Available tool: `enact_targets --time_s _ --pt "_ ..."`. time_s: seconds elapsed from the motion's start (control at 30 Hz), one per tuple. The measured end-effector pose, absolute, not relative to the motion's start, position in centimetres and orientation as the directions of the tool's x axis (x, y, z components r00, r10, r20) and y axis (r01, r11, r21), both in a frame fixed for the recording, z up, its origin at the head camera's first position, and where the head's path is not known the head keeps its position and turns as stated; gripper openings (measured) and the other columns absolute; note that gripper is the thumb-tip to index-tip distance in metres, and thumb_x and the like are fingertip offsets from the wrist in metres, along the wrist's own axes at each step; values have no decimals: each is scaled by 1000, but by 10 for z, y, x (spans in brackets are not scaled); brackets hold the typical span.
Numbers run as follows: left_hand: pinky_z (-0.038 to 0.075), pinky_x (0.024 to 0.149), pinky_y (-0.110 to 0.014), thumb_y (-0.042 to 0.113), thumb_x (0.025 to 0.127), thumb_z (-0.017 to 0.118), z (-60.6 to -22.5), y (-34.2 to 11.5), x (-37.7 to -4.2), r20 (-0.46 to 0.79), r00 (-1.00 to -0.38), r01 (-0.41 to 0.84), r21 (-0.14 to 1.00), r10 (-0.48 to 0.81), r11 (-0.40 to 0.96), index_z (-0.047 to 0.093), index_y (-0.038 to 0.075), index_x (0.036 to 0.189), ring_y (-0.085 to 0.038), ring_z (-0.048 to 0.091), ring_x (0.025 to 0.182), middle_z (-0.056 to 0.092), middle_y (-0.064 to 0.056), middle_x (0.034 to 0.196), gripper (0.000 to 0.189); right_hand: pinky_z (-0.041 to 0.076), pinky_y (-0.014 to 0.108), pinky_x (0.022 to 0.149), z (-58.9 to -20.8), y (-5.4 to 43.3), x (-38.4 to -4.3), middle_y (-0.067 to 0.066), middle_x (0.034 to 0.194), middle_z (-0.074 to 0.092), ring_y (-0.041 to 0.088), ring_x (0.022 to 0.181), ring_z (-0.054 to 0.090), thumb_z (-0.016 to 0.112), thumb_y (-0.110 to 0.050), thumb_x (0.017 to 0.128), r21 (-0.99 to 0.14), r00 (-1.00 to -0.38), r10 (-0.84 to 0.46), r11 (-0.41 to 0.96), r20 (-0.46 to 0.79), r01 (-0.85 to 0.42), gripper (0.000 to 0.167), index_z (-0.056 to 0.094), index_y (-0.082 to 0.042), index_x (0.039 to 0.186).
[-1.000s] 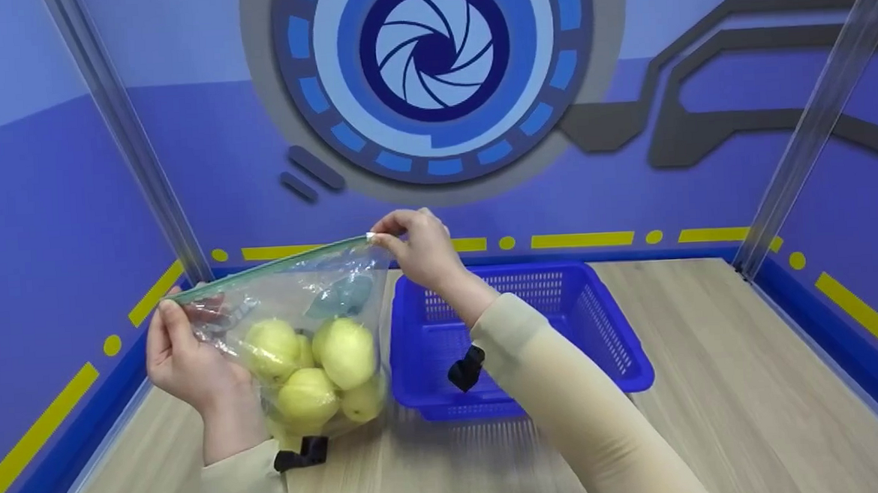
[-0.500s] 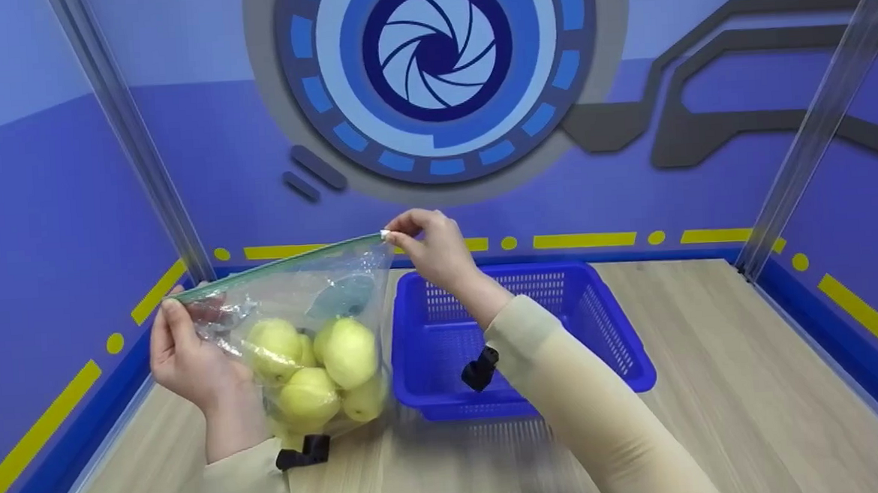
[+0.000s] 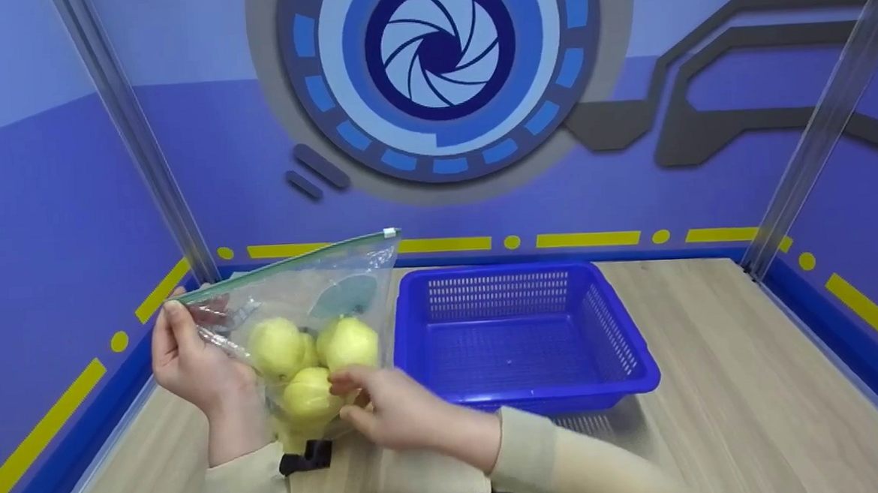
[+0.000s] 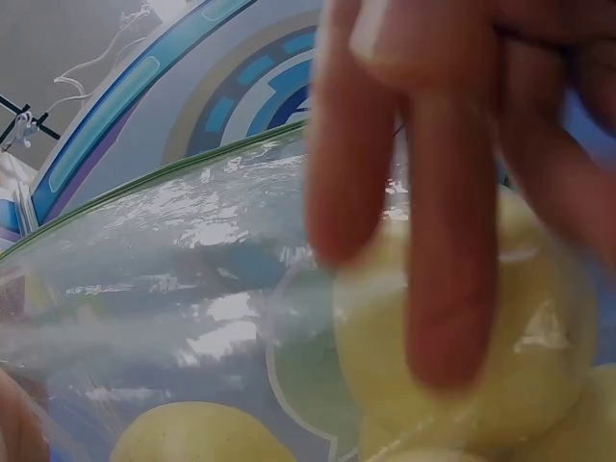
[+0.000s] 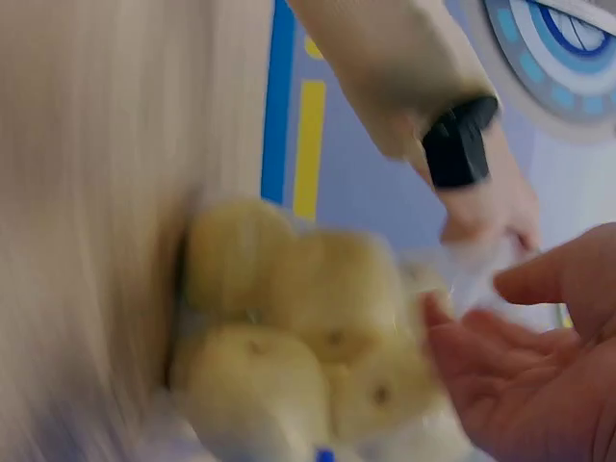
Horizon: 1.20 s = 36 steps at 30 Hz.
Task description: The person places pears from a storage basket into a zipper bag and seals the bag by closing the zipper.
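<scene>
A clear zip-top bag [image 3: 276,292] with a green seal holds several round yellow-green fruits [image 3: 309,396]. My left hand [image 3: 201,364] pinches its upper left corner and keeps it raised. The white slider [image 3: 389,233] sits at the seal's far right end, and no hand is on it. Low at the bag's right side is my right hand [image 3: 402,406], fingers loosely bent in front of the fruits. In the left wrist view its fingers [image 4: 452,269] hang over the plastic. The right wrist view shows that palm [image 5: 539,385] turned up beside the blurred fruits [image 5: 255,385].
A blue slotted plastic basket [image 3: 504,341] stands just right of the bag on the wood-grain table [image 3: 717,382]. Blue printed panels [image 3: 332,214] enclose the back and both sides. A black wrist mount [image 3: 307,458] sits on the left sleeve.
My right hand has let go of the slider end of the seal and come down to the bag's lower right side. The left hand and the bag stay nearly in place.
</scene>
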<state>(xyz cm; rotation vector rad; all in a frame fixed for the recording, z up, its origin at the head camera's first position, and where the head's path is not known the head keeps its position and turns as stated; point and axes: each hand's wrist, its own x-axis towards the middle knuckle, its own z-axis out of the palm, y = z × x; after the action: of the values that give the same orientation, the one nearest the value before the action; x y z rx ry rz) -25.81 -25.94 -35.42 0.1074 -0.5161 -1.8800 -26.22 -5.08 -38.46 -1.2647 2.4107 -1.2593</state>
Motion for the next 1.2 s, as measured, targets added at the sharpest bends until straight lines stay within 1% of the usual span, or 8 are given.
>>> enact_targets --time_s 0.23,0.47,0.6,0.73,0.87,0.93,1.03,1.2 --pt "61 73 -30 1 97 65 -353 -243 -247 398 -273 893 443 -876 -78 70 -16 111 -23 75 72 76 -12 82 23 52 30 104 -398 -65 -247 19 154 50 24 125 65 69 -13 95 -790 -679 -728 359 96 -496 80 25 -2 160" --pt "53 66 -13 -6 94 67 -345 -210 -237 684 -157 719 574 -712 392 75 -14 98 0 67 69 77 12 85 11 23 47 127 -416 -94 -267 23 171 11 35 158 20 76 -25 90 -846 -721 -692 358 43 -395 102 11 -5 165" --pt "51 67 -10 -6 92 70 -345 -189 -243 761 -217 623 590 -611 514 79 -6 99 4 66 72 80 -1 92 11 19 49 128 -431 -112 -280 20 171 16 34 159 15 75 -29 89 -890 -730 -669 241 137 -388 98 16 -6 164" --pt "51 71 -8 -3 91 72 -347 -180 -259 794 -255 579 583 -552 570 79 -4 102 10 64 78 79 -19 96 13 29 38 122 -443 -128 -288 15 151 45 21 141 42 72 -22 89 -866 -675 -638 25 371 -499 75 36 -3 152" --pt "50 73 -7 4 94 73 -350 -184 -270 767 -383 515 640 -515 570 80 0 105 7 66 83 79 -17 100 14 40 24 102 -453 -139 -296 13 118 61 4 105 51 77 -18 84 -859 -692 -565 -61 449 -508 53 54 0 128" --pt "51 68 -12 9 96 71 -351 -194 -269 716 -499 458 696 -488 553 80 4 110 -5 71 84 79 -15 106 17 46 22 90 -456 -142 -301 11 108 64 3 95 52 79 -16 82 -913 -762 -528 -67 374 -402 48 57 0 122" --pt "59 85 -30 22 102 66 -350 -220 -264 561 -676 291 799 -478 525 74 9 125 -27 75 105 73 -14 125 28 52 25 76 -462 -145 -307 13 102 64 11 86 57 81 -11 80 -980 -866 -460 -64 198 -190 50 56 2 121" --pt "31 120 -61 33 108 46 -361 -272 -258 141 -870 -175 807 -472 564 38 -1 155 -50 37 146 38 -30 158 59 47 48 111 -474 -147 -313 25 142 55 36 128 58 78 -13 83 -995 -956 -288 74 50 -74 77 39 5 148"
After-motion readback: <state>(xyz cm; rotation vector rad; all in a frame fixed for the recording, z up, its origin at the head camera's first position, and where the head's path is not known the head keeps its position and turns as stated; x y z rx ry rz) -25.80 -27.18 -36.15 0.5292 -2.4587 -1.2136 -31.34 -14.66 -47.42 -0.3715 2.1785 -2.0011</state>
